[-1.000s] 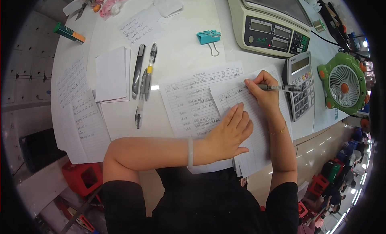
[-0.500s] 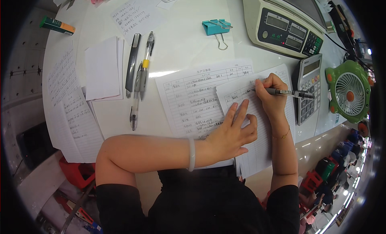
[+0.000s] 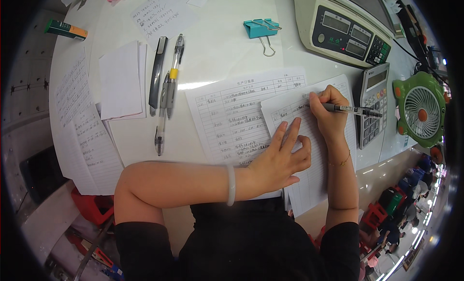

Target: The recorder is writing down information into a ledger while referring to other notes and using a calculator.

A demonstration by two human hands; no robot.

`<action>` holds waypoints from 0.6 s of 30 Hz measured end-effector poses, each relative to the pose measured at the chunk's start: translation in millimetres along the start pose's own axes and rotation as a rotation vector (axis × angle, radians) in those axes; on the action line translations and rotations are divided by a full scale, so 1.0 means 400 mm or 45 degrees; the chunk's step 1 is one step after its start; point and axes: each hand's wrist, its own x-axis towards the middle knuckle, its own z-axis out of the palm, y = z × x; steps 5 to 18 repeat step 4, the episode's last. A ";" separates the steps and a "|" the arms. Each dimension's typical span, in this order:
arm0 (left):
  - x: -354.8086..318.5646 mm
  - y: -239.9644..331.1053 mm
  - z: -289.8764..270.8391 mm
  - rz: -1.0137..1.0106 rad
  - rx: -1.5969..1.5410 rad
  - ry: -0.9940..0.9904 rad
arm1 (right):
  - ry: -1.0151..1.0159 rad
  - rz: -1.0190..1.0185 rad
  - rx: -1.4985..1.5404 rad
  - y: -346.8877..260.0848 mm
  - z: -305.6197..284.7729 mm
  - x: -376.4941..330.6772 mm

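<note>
Pinched in my right hand point(image 3: 329, 114) is a dark pen point(image 3: 357, 110) with a clear barrel, its tip at the upper part of a ruled form sheet point(image 3: 316, 150). My left hand point(image 3: 282, 158) lies across that sheet, fingers spread, pressing on the paper. A white bangle circles my left wrist; a thin bracelet is on the right one. Partly beneath the sheet, to its left, is another form point(image 3: 212, 119) filled with handwriting. The grey calculator point(image 3: 373, 104) stands right beside the pen's back end.
Left of the forms lie several pens point(image 3: 169, 90), blank white paper point(image 3: 121, 83) and handwritten sheets point(image 3: 79, 121). A teal binder clip point(image 3: 261, 28) sits farther back. A weighing scale point(image 3: 345, 32) and a green fan point(image 3: 419, 109) stand at the right. A green-orange box point(image 3: 66, 29) is far left.
My right hand and the pen have shifted very slightly to the right along the sheet. My left hand stays spread on the paper. The whole view has shifted a little.
</note>
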 end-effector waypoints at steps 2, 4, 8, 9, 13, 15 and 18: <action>-0.001 0.000 0.000 -0.002 -0.005 -0.003 | 0.042 0.026 0.076 -0.007 0.007 0.001; -0.001 0.001 0.001 -0.002 0.002 -0.006 | 0.045 0.018 0.087 -0.010 0.006 0.001; -0.001 0.001 0.001 -0.002 0.002 -0.006 | 0.045 0.018 0.087 -0.010 0.006 0.001; -0.001 0.001 0.001 -0.002 0.002 -0.006 | 0.045 0.018 0.087 -0.010 0.006 0.001; -0.001 0.001 0.001 -0.002 0.002 -0.006 | 0.045 0.018 0.087 -0.010 0.006 0.001; -0.001 0.001 0.001 -0.002 0.002 -0.006 | 0.045 0.018 0.087 -0.010 0.006 0.001; -0.001 0.001 0.001 -0.002 0.002 -0.006 | 0.045 0.018 0.087 -0.010 0.006 0.001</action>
